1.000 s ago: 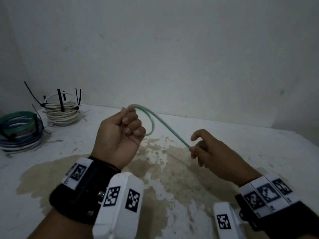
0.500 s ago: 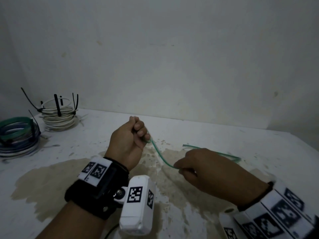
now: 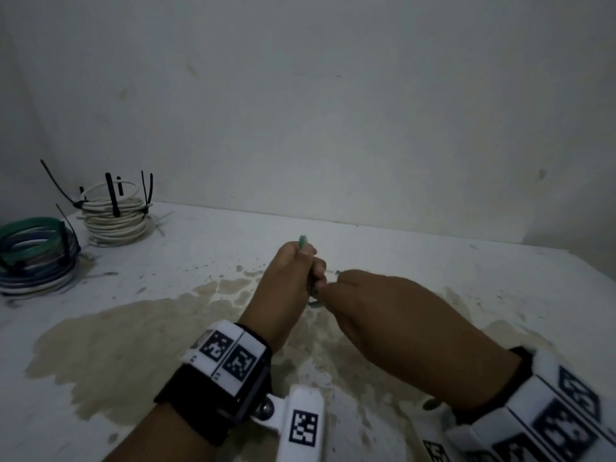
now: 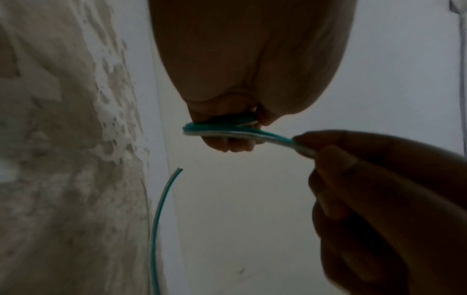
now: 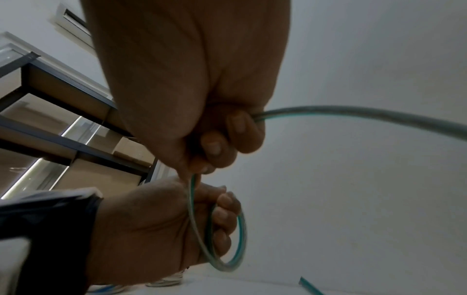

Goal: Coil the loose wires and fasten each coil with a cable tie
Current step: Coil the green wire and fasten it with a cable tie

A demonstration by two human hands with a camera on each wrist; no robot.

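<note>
filling most of the head view, a white table (image 3: 433, 261) with a wide brown stain (image 3: 126, 345) meets a pale wall (image 3: 333, 95). at its far left corner sit two finished coils side by side: a blue and green coil (image 3: 31, 258) and, behind it, a white coil (image 3: 115, 216), each bound with black cable ties (image 3: 111, 195) whose tails stick up. above the stain the two hands meet. the left hand (image 3: 290, 288) is a closed fist, fingers curled round a small loop of green wire (image 5: 235, 235), one cut end poking out the top of the fist. the right hand (image 3: 383, 315), just beside it and touching at the fingertips, has its fingers curled tight on the same wire, which runs on past the hand in an arc. another cut end of the wire (image 4: 161, 199) hangs free above the table.
</note>
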